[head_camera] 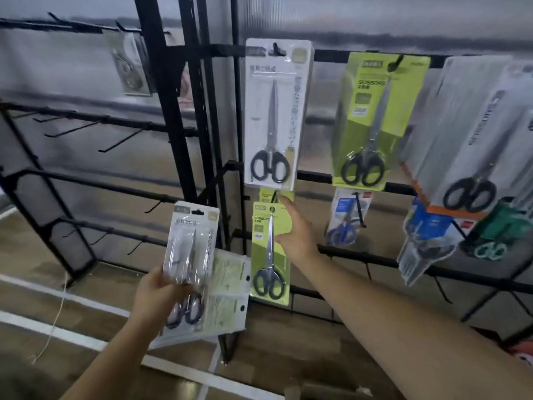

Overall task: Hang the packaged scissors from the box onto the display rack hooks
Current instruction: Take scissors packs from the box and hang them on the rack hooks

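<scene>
The left hand (161, 293) gripped a stack of white scissors packs (191, 255) at mid-card. The right hand (294, 232) pinched the green pack (269, 255) at the hook (274, 196). The cards appeared light, stiff and slippery; holding their edges seemed best.

two bare forearms, no sleeves

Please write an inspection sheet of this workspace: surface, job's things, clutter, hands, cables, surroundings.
Surface: black display rack with hooks, many bare on the left side.
Job's things: white scissors pack and green scissors pack hang on upper hooks; the box is not in view.
Clutter: nothing seen.
Hands: left hand grips a stack of packs; right hand holds a lower green pack at its hook.
Cables: thin cord on the floor.
Surroundings: translucent wall panel, wood floor with white lines.
</scene>
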